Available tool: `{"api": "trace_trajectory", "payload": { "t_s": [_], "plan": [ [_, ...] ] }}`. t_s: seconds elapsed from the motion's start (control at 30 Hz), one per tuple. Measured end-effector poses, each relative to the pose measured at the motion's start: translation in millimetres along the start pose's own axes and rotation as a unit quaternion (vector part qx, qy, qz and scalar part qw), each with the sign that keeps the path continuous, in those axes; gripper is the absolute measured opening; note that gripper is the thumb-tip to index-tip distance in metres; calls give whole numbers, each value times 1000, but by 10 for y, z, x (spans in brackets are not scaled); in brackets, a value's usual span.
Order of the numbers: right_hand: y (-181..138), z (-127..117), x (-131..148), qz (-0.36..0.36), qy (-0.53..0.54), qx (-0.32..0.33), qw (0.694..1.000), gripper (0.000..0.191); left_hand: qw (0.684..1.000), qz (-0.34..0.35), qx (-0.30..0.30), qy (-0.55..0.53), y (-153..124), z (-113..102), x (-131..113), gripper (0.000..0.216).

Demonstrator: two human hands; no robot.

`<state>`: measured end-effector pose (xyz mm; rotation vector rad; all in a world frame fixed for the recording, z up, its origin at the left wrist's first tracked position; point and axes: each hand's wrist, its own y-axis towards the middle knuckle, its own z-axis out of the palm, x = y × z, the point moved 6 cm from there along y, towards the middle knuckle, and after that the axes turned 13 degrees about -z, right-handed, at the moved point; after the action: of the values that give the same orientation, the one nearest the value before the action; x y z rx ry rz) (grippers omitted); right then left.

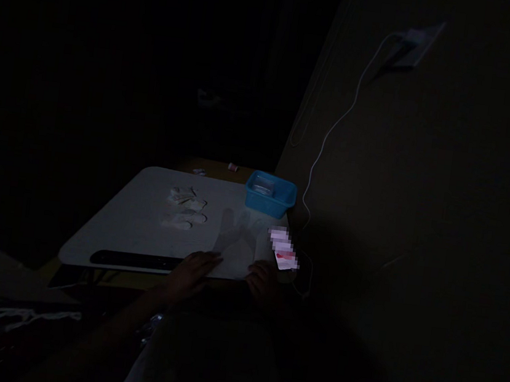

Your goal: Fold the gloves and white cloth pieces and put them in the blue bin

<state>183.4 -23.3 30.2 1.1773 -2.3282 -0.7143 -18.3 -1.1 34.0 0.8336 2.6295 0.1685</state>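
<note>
The scene is very dark. My left hand (193, 272) lies at the near edge of a white table (126, 215), its fingers stretched toward the right over the tabletop. Opposite it, my right hand (264, 279) rests on the same edge with fingers laid over it, pointing left. Between and beyond the hands is a faint grey, branching shape (231, 231); whether it is a thin flat thing or a shadow I cannot tell. Several crumpled white cloth-like pieces (185, 207) lie left of it. A phone (282, 248) with a lit, blurred screen sits just beyond my right hand.
A blue plastic basket (268, 204) holding a clear container (263, 186) stands at the table's far right corner. A white cable (330, 132) runs down the wall from a socket (414, 46). A dark slot (135, 260) lines the near edge. A small pink-and-white item (232, 167) lies behind.
</note>
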Motion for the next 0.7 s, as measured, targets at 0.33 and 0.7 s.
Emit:
{"api": "trace_trajectory", "payload": {
  "t_s": [0.33, 0.7],
  "plan": [
    [-125, -42, -118, 99, 45, -28, 994, 29, 999, -14, -11, -29, 151, 53, -77, 53],
    [-197, -88, -205, 137, -3, -27, 990, 53, 992, -34, -45, -117, 283, 16, -31, 31]
  ]
}}
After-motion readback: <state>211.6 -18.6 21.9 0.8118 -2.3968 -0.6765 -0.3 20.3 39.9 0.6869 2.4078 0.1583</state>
